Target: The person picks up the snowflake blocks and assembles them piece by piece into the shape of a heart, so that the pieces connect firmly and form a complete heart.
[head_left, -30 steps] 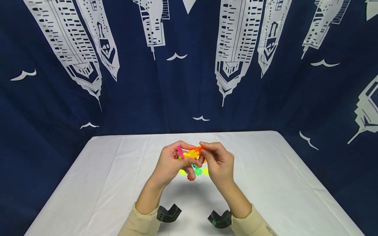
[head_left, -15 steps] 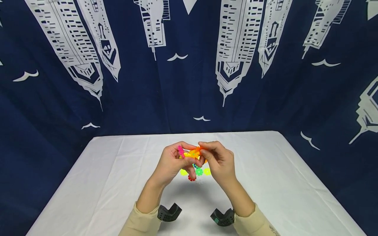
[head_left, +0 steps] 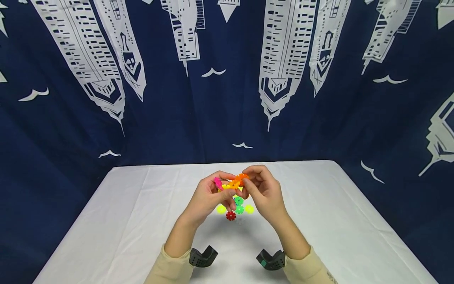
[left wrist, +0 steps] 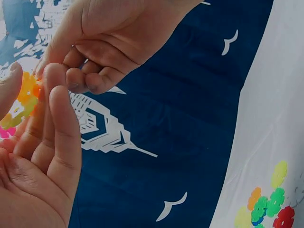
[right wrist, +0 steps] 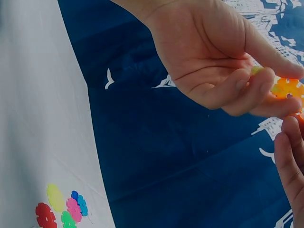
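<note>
My left hand holds a small chain of notched plastic snowflake discs above the table, gripped between thumb and fingers. A pink disc is at its left end, followed by yellow and yellow-orange discs. At the right end, thumb and fingertips of my right hand pinch an orange disc, which overlaps the yellow-orange one. In the right wrist view the yellow-orange disc shows its notched rim beside the left fingertips. Fingers hide part of the chain.
Below the hands, loose discs lie on the white-covered table: a red disc, a green disc, a yellow disc and several others. A dark blue printed curtain hangs behind the table.
My right hand has shifted slightly right, and the orange disc shows more of its face between the hands. My left hand stays nearly still. The head view has tilted slightly up.
</note>
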### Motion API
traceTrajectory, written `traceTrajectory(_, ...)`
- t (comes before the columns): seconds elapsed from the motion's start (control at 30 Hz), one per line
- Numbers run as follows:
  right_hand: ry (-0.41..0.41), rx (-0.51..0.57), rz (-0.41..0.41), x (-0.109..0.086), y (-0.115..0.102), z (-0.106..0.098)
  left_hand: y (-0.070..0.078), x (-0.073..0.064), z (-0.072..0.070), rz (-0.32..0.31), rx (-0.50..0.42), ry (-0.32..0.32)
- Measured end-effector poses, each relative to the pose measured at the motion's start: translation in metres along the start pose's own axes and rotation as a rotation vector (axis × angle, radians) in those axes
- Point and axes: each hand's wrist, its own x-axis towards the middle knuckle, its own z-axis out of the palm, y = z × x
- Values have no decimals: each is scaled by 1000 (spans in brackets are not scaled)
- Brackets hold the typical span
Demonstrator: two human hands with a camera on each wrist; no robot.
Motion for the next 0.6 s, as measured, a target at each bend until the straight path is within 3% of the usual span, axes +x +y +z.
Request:
traceTrajectory(0.33, -6, -174, 30, -2, 6, -4, -2, -1, -7, -39, 71, 55)
traceTrajectory(0.6, -57, -286, 3, 0, 9, -7, -2, 1, -4, -12, 198, 20)
